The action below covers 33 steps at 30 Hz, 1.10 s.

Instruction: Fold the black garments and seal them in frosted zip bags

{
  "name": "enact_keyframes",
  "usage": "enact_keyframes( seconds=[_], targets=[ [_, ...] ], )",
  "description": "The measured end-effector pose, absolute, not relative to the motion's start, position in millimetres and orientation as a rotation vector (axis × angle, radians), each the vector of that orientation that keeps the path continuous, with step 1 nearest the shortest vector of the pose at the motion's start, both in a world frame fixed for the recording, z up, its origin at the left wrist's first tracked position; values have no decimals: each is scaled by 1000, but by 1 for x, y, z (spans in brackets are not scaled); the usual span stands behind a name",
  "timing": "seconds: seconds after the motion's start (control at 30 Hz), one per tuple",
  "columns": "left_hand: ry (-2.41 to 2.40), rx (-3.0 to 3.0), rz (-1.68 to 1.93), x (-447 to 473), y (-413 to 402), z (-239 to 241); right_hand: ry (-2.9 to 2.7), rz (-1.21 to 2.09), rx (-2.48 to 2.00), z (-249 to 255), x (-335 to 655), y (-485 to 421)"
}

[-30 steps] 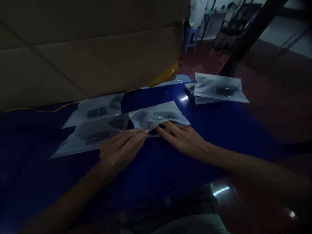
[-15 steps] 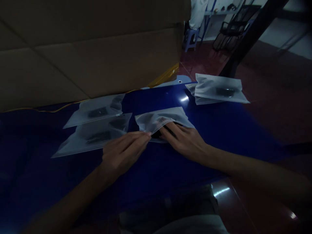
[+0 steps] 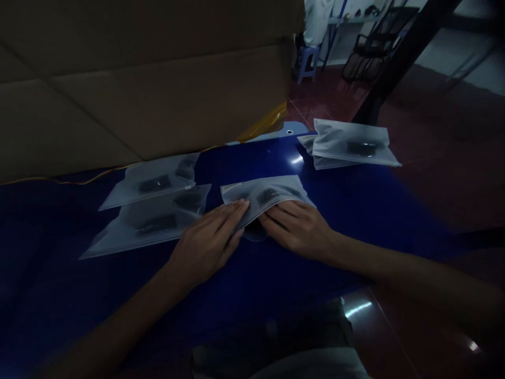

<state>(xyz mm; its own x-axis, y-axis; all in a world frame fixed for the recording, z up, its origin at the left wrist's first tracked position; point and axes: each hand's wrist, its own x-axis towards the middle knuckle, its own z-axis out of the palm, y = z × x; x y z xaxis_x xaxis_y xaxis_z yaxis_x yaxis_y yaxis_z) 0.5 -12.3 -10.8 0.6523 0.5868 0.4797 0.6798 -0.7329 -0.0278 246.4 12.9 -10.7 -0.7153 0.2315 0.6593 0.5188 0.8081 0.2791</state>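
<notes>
A frosted plastic bag lies in front of me with its near edge lifted. My left hand has its fingers laid over the bag's left near corner, the thumb under the edge, pinching it. My right hand reaches into the bag's mouth, its fingertips hidden under the upper sheet. A small dark item shows blurred through that sheet. Something dark also shows in the opening between my hands; its kind is unclear. What the right fingers grip is hidden.
Two frosted bags with dark items, a rear bag and a front bag, lie left on the blue table. More bags overlap at the table's right end. A cardboard box stands behind. Beyond are a chair and a seated person.
My left hand has shifted from a fingertip pinch to lying flatter over the bag's corner. My right fingers sit deeper under the sheet, and the dark item inside shows farther right.
</notes>
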Motion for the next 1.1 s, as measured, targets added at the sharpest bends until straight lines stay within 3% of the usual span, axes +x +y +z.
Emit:
enact_keyframes(
  seconds=[0.57, 0.87, 1.1],
  targets=[
    [-1098, -2701, -264, -17, -3, -19, -2301, -110, 110, -5, 244, -6],
    [-1007, -2516, -487, -15, -9, -15, -2374, -371, -486, -11, 251, 17],
    [-1210, -2529, -246, -12, -6, -14, -2469, 296, -423, -6, 256, 11]
  ],
)
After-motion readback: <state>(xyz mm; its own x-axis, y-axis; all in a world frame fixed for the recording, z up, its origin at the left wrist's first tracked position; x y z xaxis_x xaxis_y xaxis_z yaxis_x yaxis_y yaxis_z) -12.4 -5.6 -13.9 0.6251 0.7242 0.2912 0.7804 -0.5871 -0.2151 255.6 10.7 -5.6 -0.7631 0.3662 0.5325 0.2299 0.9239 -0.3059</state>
